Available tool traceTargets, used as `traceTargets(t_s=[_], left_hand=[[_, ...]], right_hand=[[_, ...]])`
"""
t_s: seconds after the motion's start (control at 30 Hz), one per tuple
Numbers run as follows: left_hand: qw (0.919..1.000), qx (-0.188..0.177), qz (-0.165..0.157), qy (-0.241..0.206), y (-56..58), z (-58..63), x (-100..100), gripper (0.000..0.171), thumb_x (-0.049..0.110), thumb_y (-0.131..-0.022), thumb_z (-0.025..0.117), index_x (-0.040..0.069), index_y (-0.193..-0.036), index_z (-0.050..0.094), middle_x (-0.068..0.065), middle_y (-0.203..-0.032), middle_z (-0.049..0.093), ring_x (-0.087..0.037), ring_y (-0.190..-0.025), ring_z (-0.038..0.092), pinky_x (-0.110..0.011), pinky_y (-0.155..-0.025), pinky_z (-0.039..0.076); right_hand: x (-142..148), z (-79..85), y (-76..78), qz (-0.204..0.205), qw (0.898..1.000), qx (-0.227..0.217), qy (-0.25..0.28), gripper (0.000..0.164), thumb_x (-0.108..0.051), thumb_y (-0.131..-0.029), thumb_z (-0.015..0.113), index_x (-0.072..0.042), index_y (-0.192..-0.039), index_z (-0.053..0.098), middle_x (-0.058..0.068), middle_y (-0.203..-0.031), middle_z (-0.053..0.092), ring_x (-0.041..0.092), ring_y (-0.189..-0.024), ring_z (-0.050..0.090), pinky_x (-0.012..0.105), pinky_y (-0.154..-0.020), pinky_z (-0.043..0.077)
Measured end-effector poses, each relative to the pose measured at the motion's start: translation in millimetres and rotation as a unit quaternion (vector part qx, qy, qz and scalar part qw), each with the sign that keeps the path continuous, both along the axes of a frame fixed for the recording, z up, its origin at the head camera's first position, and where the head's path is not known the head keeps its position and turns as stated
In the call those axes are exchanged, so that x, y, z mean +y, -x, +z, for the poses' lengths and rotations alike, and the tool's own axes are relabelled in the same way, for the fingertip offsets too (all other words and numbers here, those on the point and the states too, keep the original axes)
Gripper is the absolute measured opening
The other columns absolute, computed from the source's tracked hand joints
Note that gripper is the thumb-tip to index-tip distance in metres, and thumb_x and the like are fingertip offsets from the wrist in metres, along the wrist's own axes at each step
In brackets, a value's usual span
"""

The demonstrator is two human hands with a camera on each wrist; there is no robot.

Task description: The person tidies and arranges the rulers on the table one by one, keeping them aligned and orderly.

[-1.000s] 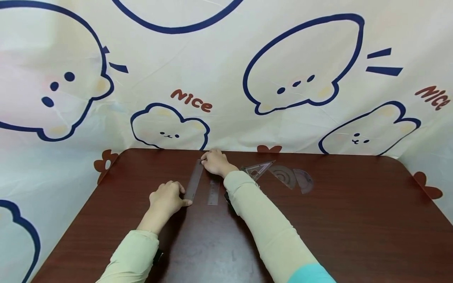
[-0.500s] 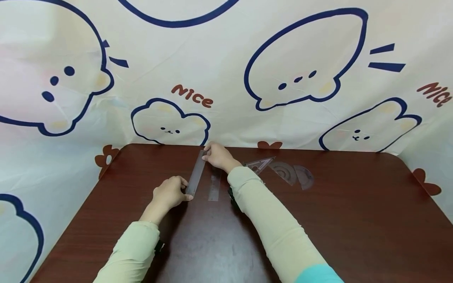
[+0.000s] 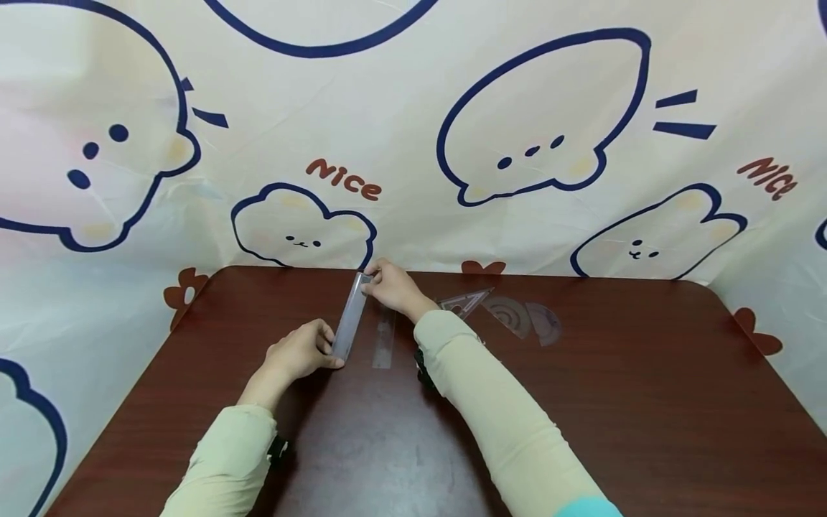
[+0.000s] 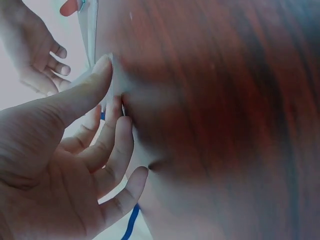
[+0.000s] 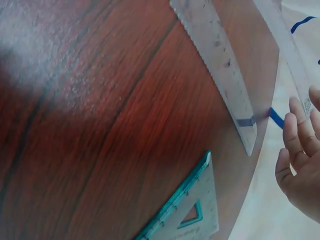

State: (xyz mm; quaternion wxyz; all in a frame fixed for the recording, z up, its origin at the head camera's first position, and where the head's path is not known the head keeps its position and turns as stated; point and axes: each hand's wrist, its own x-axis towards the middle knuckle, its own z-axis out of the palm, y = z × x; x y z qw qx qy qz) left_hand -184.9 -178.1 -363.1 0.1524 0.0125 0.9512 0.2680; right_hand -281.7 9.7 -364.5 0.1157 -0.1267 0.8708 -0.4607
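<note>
A clear ruler (image 3: pixel 351 316) is held lengthwise between both hands, slanting away over the dark table. My left hand (image 3: pixel 299 353) pinches its near end between thumb and fingers. At the far end, close to the table's back edge, my right hand (image 3: pixel 395 289) pinches it. The right wrist view shows the right hand's fingers (image 5: pixel 300 135) at the end of the held ruler (image 5: pixel 287 45). A second clear ruler (image 3: pixel 384 341), with a wavy edge in the right wrist view, lies flat just right of the held one, partly hidden by the right hand.
Right of the right hand lie a triangular set square (image 3: pixel 464 304) and two clear protractors, one larger (image 3: pixel 510 316) and one smaller (image 3: pixel 545 324). A cloth backdrop with cartoon drawings (image 3: pixel 413 143) rises behind the table (image 3: pixel 614 402).
The held ruler has shifted a little toward the back edge and now looks brighter, its face catching more light. Both hands keep their pinch. The head view has shifted slightly.
</note>
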Motion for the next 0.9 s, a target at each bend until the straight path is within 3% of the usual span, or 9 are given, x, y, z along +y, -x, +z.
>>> traceTargets(t_s=[0.17, 0.43, 0.57, 0.8, 0.9], left_hand=[[0.9999, 0.012, -0.005, -0.006, -6.5, 1.3, -2, 0.037, 0.027, -0.081, 0.084, 0.011, -0.102, 0.058, 0.004, -0.085, 0.064, -0.018, -0.077, 0.058, -0.049, -0.077, 0.038], [0.999, 0.044, -0.012, 0.004, -16.3, 1.9, -2, 0.034, 0.025, -0.085, 0.08, 0.013, -0.107, 0.057, 0.005, -0.089, 0.065, -0.016, -0.076, 0.058, -0.047, -0.074, 0.04], [0.9967, 0.078, -0.019, 0.011, -21.2, 2.7, 1, 0.033, 0.026, -0.087, 0.078, 0.014, -0.11, 0.057, 0.006, -0.089, 0.063, -0.014, -0.073, 0.058, -0.045, -0.07, 0.043], [0.9859, 0.167, -0.005, 0.013, -37.9, 4.8, -2, 0.033, 0.017, -0.087, 0.077, 0.013, -0.117, 0.062, 0.005, -0.095, 0.065, -0.018, -0.088, 0.063, -0.048, -0.071, 0.046], [0.9839, 0.178, -0.001, 0.013, -44.0, 6.1, -3, 0.037, 0.018, -0.088, 0.076, 0.014, -0.121, 0.062, 0.006, -0.096, 0.065, -0.019, -0.091, 0.063, -0.05, -0.072, 0.046]], right_hand=[[-2, 4.8, -8.9, -0.01, 1.0, 0.003, 0.014, 0.028, -0.02, -0.098, 0.064, -0.011, -0.124, 0.058, 0.004, -0.097, 0.064, 0.02, -0.082, 0.061, 0.032, -0.072, 0.049], [4, 7.4, -14.6, -0.009, 1.0, 0.009, 0.027, 0.033, -0.02, -0.096, 0.067, -0.013, -0.127, 0.055, 0.002, -0.098, 0.064, 0.018, -0.079, 0.061, 0.033, -0.071, 0.048], [8, 7.2, -17.1, -0.027, 0.999, 0.027, 0.038, 0.032, -0.017, -0.096, 0.068, -0.014, -0.124, 0.055, 0.002, -0.096, 0.064, 0.019, -0.077, 0.061, 0.034, -0.072, 0.049], [7, 4.4, -23.3, -0.05, 0.996, 0.042, 0.068, 0.032, -0.019, -0.094, 0.07, -0.014, -0.122, 0.056, 0.0, -0.093, 0.066, 0.016, -0.082, 0.062, 0.034, -0.078, 0.05], [5, 5.3, -26.1, -0.059, 0.995, 0.049, 0.069, 0.032, -0.019, -0.094, 0.071, -0.014, -0.123, 0.058, -0.001, -0.092, 0.066, 0.016, -0.081, 0.062, 0.034, -0.078, 0.05]])
